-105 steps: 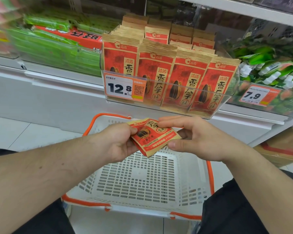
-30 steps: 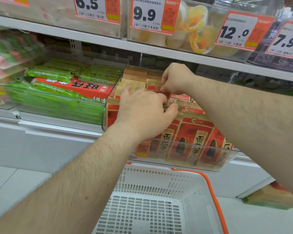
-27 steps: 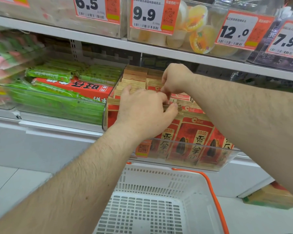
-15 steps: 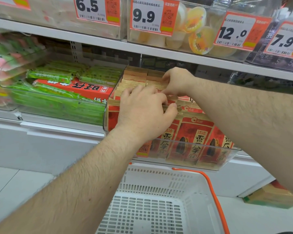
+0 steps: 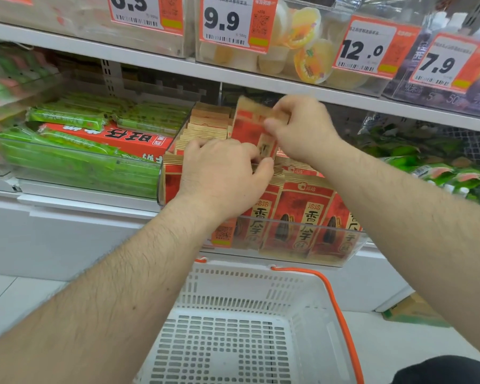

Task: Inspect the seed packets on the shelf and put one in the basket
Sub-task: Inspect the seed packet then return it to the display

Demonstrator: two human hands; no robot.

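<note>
Red and tan seed packets [image 5: 302,214] stand in rows in a clear shelf bin [image 5: 288,256]. My right hand [image 5: 302,128] pinches the top edge of one seed packet [image 5: 247,128] and holds it raised above the rows, slightly blurred. My left hand [image 5: 222,176] rests on the tops of the front packets with fingers curled among them. A white perforated basket [image 5: 194,289] with orange handles [image 5: 336,300] sits below the shelf, nothing visible inside it.
Green snack packs and a red box [image 5: 108,137] fill the bin to the left. Green packets [image 5: 427,167] lie to the right. The upper shelf carries jelly cups [image 5: 308,37] and price tags. A cardboard box [image 5: 410,311] sits on the floor at right.
My right hand has lifted one packet up out of the back rows. My left hand stays on the front packets. Earlier, both hands held a packet over the basket, which is gone from them now.
</note>
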